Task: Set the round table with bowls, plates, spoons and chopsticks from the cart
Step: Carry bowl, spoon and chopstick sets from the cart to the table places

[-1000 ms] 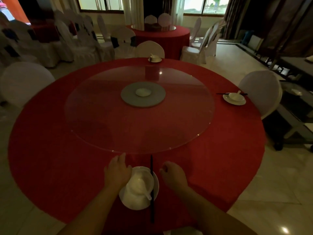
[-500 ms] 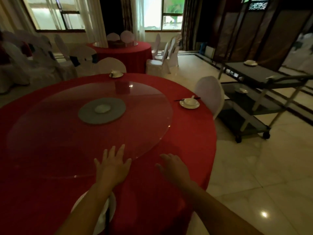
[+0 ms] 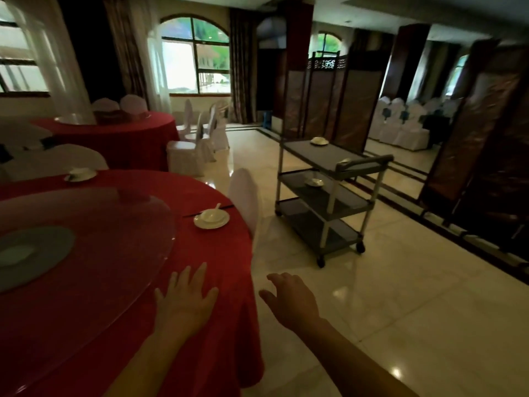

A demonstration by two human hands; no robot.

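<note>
Red-clothed surface (image 3: 200, 247) under left hand (image 3: 186, 299), fingers spread; right hand (image 3: 289, 299), fingers loose, above floor (image 3: 400, 282); cart (image 3: 329, 196) well apart, dishes (image 3: 319, 140) on two shelves.

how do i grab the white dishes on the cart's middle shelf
Grip the rim of the white dishes at their lowest piece, thumb on top, fingers beneath, so the stack likely lifts together. Come in level from the open long side of the cart facing the red table: the top shelf roofs the middle shelf, so a reach from above looks blocked.
</note>
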